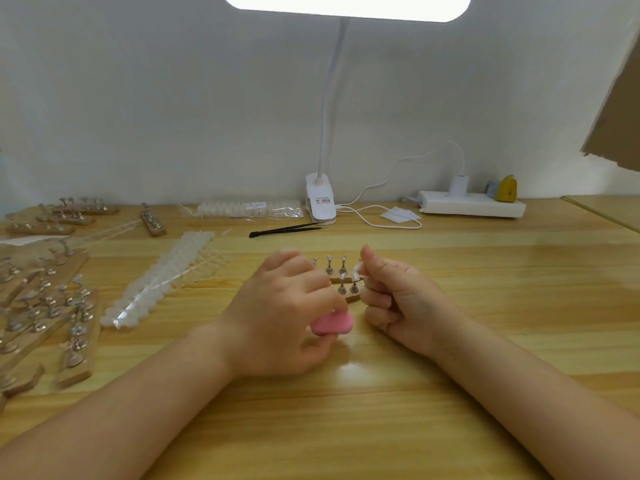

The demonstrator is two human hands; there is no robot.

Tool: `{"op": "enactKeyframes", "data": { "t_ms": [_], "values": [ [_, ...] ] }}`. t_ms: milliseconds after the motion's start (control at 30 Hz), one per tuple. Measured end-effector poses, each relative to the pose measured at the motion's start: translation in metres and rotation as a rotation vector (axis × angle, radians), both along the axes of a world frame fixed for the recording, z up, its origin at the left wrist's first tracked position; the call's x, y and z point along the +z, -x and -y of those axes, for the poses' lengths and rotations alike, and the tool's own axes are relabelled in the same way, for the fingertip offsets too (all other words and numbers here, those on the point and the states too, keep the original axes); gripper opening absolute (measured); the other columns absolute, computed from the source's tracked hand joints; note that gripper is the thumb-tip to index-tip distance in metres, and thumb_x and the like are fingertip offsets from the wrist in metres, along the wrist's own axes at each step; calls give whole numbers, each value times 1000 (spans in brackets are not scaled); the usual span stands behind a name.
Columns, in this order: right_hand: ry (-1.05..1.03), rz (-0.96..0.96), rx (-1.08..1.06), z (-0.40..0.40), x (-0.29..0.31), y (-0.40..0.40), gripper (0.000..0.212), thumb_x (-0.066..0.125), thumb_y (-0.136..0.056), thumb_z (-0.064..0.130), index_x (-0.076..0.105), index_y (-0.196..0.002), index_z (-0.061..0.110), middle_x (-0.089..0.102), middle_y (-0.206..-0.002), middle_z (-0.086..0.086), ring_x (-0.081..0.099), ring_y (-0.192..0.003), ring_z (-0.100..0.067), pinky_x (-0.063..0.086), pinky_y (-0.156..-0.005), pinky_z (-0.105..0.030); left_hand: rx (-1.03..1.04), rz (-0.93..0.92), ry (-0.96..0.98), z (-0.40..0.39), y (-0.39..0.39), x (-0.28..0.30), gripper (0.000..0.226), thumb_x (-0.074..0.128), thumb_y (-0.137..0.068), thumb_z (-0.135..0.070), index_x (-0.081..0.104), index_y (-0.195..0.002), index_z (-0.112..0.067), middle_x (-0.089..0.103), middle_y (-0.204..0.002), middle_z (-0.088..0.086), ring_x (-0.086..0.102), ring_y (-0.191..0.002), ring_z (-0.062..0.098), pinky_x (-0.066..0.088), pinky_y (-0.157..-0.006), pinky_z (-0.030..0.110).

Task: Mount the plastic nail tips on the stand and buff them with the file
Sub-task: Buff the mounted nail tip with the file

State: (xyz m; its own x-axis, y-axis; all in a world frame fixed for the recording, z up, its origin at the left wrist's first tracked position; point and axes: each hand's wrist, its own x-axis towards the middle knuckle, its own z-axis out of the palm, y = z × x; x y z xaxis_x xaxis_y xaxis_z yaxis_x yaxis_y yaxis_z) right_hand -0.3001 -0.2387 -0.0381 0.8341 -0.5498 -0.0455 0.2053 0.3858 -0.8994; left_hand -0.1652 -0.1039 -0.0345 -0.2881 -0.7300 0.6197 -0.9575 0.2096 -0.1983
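A clear nail tip [356, 271] is pinched in the right hand [398, 299] just over the stand [341, 280] in the middle of the table [485, 289], while the left hand [284, 306] grips the pink file [332, 323], and tip strips [162, 275] lie to the left.

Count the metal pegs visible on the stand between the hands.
5 pegs show on the stand: three in the back row, two in front. The left hand may hide more.
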Motion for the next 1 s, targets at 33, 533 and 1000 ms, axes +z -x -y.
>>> {"op": "enactKeyframes", "data": {
  "t_ms": [33,533,1000],
  "values": [
    [4,-1,-11,0,0,0,23,69,-72,34,64,-64,13,29,-50,6,28,-40,-5,22,-30,-15,-9,-14,-46,0,0,-1,18,70,-72,-39,70,-82,-24,60,-74,-9,55,-77,19,43,-89,38],
    [290,-157,86,-9,2,0,40,71,-69,35,61,-87,1,37,-52,3,27,-41,-6,22,-37,-18,-9,-707,-4,6,7,-1,26,66,-75,-47,70,-95,-30,67,-82,-16,60,-85,7,48,-81,35],
    [992,-347,-379,-12,-7,2,22,64,-90,28,69,-75,13,47,-46,11,40,-44,-1,32,-49,-14,352,-618,37,7,-4,-13,31,58,-88,-43,60,-103,-17,70,-83,-9,64,-73,16,43,-71,30]
  ]
}}
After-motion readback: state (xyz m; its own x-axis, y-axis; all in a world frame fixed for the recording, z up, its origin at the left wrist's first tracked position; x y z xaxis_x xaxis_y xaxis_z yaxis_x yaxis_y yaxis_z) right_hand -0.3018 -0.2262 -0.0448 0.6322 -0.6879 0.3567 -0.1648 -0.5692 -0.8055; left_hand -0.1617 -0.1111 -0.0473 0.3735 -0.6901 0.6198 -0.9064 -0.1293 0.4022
